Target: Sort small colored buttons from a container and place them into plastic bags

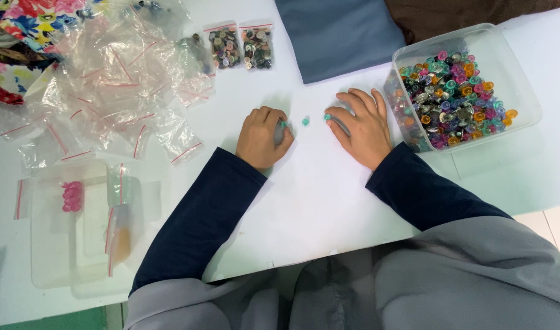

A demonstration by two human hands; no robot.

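Nearest the camera, grey cloth (451,275) covers the person's lap and is cut off by the lower edge. Two dark blue sleeves (200,220) reach from it across the white counter (316,201).

At the near left, a shallow clear tray (54,269) carries zip bags; one bag holds pink buttons (72,196), another holds an orange content (122,241) too blurred to identify.

In the middle of the counter, the left hand (263,137) is curled, its grip closed into a pinch on a small teal button (283,124) at the fingertips; most of this button is hidden by the fingers. A second teal button (305,121) lies loose on the counter between the hands, apart from both. The right hand (360,125) lies flat with fingers spread, grip unclenched; a third teal button (327,117) sits touching its index fingertip. Whether anything lies beneath the palm cannot be told.

Just right of the right hand stands a clear plastic tub (524,91) filled with mixed buttons (454,98) in teal, orange, pink, purple and metallic tones.

Far left, a heap of empty clear zip bags (115,85) with red seals overlaps; single bags are hard to separate. Beyond it, floral fabric (29,24) is cut off by the frame. At the far centre lie two filled bags of dark buttons (240,46), then blue-grey cloth (338,33), also cut off.
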